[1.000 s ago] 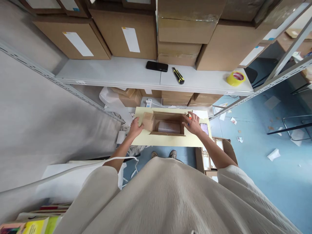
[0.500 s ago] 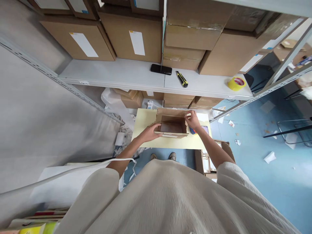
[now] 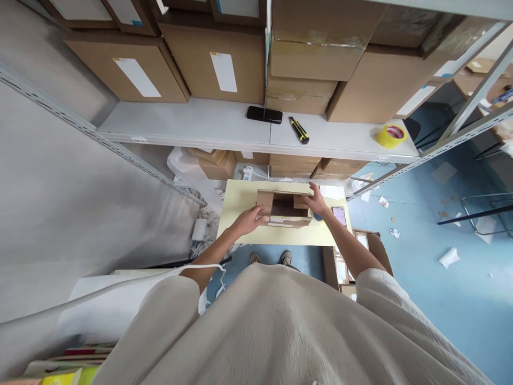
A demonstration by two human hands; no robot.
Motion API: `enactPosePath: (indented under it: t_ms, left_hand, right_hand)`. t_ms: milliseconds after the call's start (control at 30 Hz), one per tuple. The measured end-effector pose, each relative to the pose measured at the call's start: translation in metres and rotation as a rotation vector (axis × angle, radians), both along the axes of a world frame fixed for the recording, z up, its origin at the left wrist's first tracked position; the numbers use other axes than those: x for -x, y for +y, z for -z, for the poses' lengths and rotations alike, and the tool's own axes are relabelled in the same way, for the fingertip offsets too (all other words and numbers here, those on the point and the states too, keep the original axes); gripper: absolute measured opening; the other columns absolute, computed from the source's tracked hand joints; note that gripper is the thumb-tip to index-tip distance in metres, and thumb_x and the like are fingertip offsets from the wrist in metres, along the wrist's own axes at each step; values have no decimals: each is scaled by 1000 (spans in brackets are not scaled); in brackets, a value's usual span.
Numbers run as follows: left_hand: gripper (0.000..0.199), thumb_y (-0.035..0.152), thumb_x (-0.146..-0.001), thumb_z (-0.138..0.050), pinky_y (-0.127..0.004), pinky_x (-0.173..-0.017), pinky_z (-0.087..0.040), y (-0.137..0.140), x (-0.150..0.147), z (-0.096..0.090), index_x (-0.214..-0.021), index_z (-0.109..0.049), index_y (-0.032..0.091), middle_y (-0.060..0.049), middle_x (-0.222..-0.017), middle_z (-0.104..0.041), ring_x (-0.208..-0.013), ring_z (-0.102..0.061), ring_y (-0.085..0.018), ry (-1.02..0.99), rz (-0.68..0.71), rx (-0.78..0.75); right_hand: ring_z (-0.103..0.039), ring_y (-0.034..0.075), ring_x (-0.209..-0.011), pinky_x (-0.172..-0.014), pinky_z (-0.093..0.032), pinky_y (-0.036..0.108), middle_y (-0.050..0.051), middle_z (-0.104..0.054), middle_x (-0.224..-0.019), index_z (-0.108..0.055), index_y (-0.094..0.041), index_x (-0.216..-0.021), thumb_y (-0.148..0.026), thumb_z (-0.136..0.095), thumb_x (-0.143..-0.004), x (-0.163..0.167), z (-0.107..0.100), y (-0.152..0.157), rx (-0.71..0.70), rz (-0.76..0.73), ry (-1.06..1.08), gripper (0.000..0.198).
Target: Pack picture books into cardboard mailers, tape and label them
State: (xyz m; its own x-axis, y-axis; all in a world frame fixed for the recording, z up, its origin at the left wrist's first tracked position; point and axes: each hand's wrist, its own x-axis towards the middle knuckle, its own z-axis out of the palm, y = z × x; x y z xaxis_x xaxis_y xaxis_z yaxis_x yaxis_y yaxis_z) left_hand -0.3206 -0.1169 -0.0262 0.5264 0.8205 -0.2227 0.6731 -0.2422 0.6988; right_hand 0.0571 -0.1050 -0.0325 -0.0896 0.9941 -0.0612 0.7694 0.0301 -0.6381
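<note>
On the pale yellow table (image 3: 240, 230) in front of me stands a small cardboard box (image 3: 288, 221) with its top partly open and its inside dark. The short flaps at its left and right ends lean inward over the opening. My left hand (image 3: 247, 220) grips the left end, fingers on the flap and thumb by the near side. At the right end, my right hand (image 3: 316, 202) holds the other short flap between thumb and fingers. A blue roll (image 3: 317, 217) is partly hidden beside my right wrist.
A phone (image 3: 339, 215) and white paper (image 3: 332, 192) lie at the table's right. On the shelf (image 3: 180, 123) ahead are a black phone (image 3: 264, 114), a yellow utility knife (image 3: 298, 130), yellow tape (image 3: 390, 136) and large cartons (image 3: 218, 64). An open carton (image 3: 332, 267) stands low at right.
The short end flaps have swung inward over the box opening, and the far long flap no longer stands up as before. Both hands have stayed at the box's ends.
</note>
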Motion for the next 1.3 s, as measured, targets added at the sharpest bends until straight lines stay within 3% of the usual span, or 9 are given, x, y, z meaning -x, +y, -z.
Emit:
enactPosePath:
  t_ms: [67,167,267,367,500,600,767,1067,1300]
  left_hand:
    - [43,42,-109,-61,-48,-118,-57,1,-3,-1,-148,-66,24,-15,-151,-75,-140,-72,-36,45,-53,-63]
    - [47,35,-102,-69,-58,-123,-51,1,-12,-3,-146,-65,20,-22,-149,-70,-145,-64,-43,108,-176,-235]
    - [64,29,-97,-75,-65,-130,-40,-1,-23,-5,-157,-59,17,-27,-164,-58,-158,-49,-49,135,-270,-376]
    - [77,25,-97,-70,-66,-135,-31,-3,-31,-4,-171,-49,17,-27,-179,-42,-168,-37,-50,143,-241,-394]
    - [70,21,-103,-58,-65,-138,-29,-3,-35,6,-172,-52,17,-23,-188,-33,-174,-31,-45,212,-120,-360]
    - [66,21,-107,-49,-65,-141,-25,-5,-35,18,-173,-52,17,-21,-189,-33,-176,-30,-42,290,-49,-355]
    - [66,23,-112,-36,-69,-142,-20,-8,-33,34,-176,-49,15,-21,-189,-36,-176,-31,-40,330,-11,-359]
    - [72,23,-111,-35,-74,-143,-14,-12,-34,45,-181,-39,8,-25,-190,-28,-179,-25,-40,362,10,-361]
    - [74,31,-116,-29,-76,-142,-10,-12,-32,46,-186,-25,7,-25,-192,-23,-181,-18,-40,377,-38,-350]
  right_hand:
    - [-71,38,-132,-115,-62,63,20,-53,-170,-37,-29,-181,-67,-65,-98,-5,3,-1,37,105,111,95]
    - [-75,33,-117,-114,-64,59,19,-59,-159,-68,-26,-156,-78,-58,-101,-12,7,-4,70,236,215,77]
    - [-72,34,-125,-120,-60,57,19,-61,-152,-79,-24,-133,-77,-59,-100,-18,13,-10,44,257,187,66]
    - [-64,37,-140,-126,-55,58,18,-62,-151,-78,-24,-131,-66,-62,-99,-21,22,-19,11,234,120,55]
    - [-60,38,-144,-126,-53,61,16,-63,-150,-75,-27,-140,-49,-63,-98,-18,33,-33,-7,144,44,49]
    - [-55,39,-151,-124,-52,61,17,-54,-165,-70,-28,-153,-41,-62,-99,-10,35,-46,-10,106,-24,56]
    - [-40,49,-160,-122,-44,70,17,-31,-188,-67,-30,-162,-50,-56,-109,5,30,-67,32,54,-276,58]
    - [-41,48,-157,-126,-37,70,21,-41,-184,-40,-25,-183,-52,-41,-115,2,44,-93,11,83,-410,72]
    - [-46,46,-153,-124,-38,67,22,-48,-179,-48,-26,-177,-58,-43,-115,9,49,-86,9,165,-336,70]
